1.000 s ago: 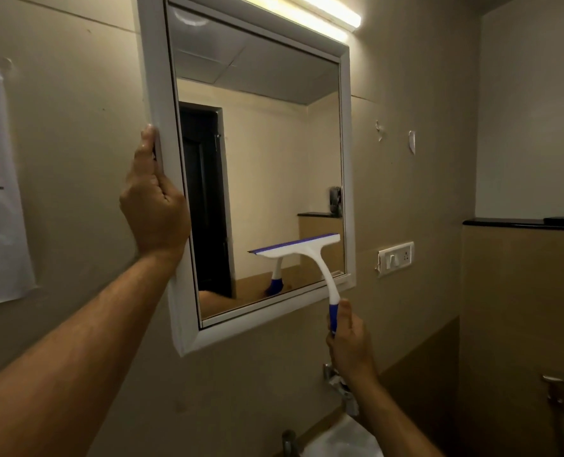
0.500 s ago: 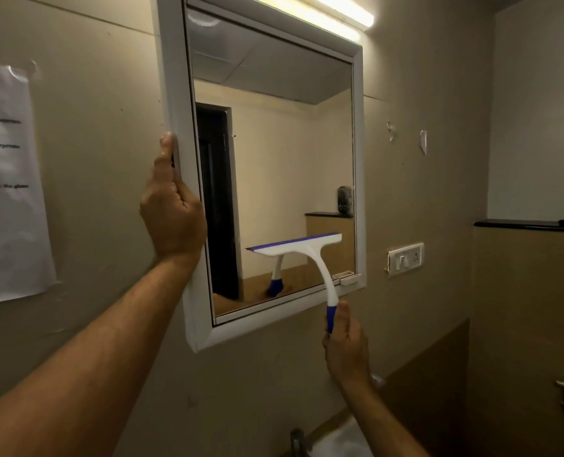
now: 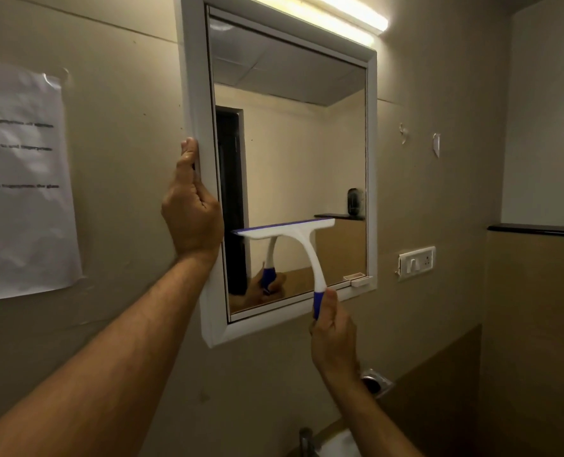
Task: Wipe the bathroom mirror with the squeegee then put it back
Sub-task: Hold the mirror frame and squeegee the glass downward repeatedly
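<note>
From the head view, my left hand [image 3: 193, 209] grips the white left edge of the mirror [image 3: 290, 143], thumb up along the frame and fingers curled round its side, just as it did a second ago. My right hand [image 3: 331, 328] is wrapped round the blue grip of the squeegee [image 3: 302, 245], thumb pressed on the handle's front, below the mirror's bottom rail.

What has changed is the blade's place. A second ago it sat toward the right of the glass, its right end near the right frame. Now it lies across the lower middle, its left end nearly at my left hand, at about the same height. Some of that apparent shift may come from my head turning, since the paper notice [image 3: 20, 179] and the wall switch [image 3: 417, 262] have slid across the picture too. The blade seems to rest against the glass, though I cannot be sure of contact from this angle.

For the task, I judge I am mid-wipe, working low on the glass. The strip under the blade is not yet done, and putting the squeegee back comes afterwards. The light [image 3: 323, 11] above throws glare, so I cannot judge streaks.
</note>
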